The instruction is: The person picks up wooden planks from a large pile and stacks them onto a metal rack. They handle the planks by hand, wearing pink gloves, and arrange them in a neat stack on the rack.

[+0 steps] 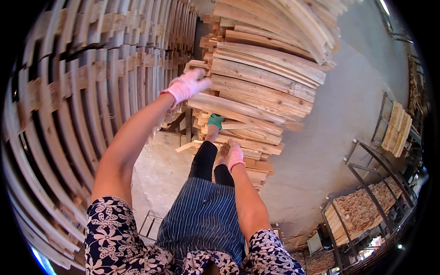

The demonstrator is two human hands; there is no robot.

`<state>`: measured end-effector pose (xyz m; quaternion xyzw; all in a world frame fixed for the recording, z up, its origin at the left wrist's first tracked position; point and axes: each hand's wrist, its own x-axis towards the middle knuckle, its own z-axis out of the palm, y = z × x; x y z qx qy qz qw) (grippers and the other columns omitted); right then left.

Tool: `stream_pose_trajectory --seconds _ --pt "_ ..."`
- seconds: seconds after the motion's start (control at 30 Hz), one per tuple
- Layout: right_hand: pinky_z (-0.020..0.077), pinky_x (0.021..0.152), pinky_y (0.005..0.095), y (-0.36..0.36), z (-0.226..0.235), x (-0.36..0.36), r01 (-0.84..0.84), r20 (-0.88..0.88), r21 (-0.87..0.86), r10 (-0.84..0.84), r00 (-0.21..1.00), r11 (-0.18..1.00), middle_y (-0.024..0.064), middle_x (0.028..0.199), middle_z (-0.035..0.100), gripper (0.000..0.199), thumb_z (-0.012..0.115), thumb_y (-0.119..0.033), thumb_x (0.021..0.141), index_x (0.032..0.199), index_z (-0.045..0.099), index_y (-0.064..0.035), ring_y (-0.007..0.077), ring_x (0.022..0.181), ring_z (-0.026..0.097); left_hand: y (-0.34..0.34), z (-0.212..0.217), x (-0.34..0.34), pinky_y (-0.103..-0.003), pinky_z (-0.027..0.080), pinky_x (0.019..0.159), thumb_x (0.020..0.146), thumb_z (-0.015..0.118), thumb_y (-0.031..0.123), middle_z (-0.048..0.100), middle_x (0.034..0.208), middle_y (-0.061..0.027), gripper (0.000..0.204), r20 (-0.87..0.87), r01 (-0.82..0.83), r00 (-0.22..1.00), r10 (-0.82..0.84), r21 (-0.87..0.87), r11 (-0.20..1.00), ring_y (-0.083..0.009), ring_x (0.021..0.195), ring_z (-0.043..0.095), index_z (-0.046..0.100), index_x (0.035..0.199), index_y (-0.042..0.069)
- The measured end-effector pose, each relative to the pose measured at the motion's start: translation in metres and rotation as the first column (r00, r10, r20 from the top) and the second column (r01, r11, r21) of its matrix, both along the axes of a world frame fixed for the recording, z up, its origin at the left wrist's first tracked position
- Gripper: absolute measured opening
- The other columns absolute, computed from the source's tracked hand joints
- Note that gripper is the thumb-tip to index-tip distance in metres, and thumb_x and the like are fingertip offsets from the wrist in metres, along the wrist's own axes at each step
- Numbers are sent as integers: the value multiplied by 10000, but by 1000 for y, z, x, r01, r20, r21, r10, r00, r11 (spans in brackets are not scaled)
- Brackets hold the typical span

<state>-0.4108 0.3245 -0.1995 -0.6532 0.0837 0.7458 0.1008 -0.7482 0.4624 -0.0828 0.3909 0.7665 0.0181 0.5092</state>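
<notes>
Floral sleeves (108, 229) foremost; left fingers (204, 84) splayed near planks (263, 86); whether right fingers (233, 144) grip, I can't tell.

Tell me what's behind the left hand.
Around the left hand, stacked boards show to its right and the slatted stack to its left. Whatever lies directly behind the hand is covered, and blur hides whether it touches a board.

Near upper centre, the left hand (185, 87) is blurring, its fingertips losing their edges. At centre, the right hand (236, 154) is showing too small to tell its grip. The apron (201, 215) is hiding the upper legs. The top edge is cropping the board pile (263, 94); the dark left rim is cutting off the slatted stack (68, 87).
</notes>
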Motion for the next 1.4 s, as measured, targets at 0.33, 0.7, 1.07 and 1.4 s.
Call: stream_pose_trajectory --seconds 0.33,0.7,1.07,1.4 --pt "233 1222 553 64 -143 -59 461 -17 37 -461 887 886 165 1617 310 984 622 -735 902 1583 297 -103 310 1513 249 102 -138 19 -434 330 1227 857 695 663 380 1613 -262 1128 -85 -415 907 412 -24 910 -356 1502 379 200 1633 11" --pt "440 1098 567 83 -124 -58 477 -106 122 -467 878 870 175 1448 487 935 841 -525 828 1484 368 -56 356 1292 501 76 -181 -14 -574 447 1110 749 846 661 580 1462 -111 980 458 -710 571 681 -142 690 -277 1357 544 486 1521 177" --pt "579 889 437 26 -156 -3 195 129 415 -270 954 889 60 1161 671 367 773 -145 915 1247 643 -57 221 1079 654 77 -208 2 -499 482 1086 820 827 573 573 1446 -95 842 481 -763 528 700 -93 640 -266 1336 551 496 1481 171" --pt "492 1064 513 163 -9 -5 107 217 500 -243 945 859 134 1444 497 913 814 -376 876 1577 272 -157 333 1282 530 34 -177 6 -572 297 1193 760 858 582 367 1643 -176 1191 431 -662 501 750 -367 653 -335 1486 361 208 1660 148"
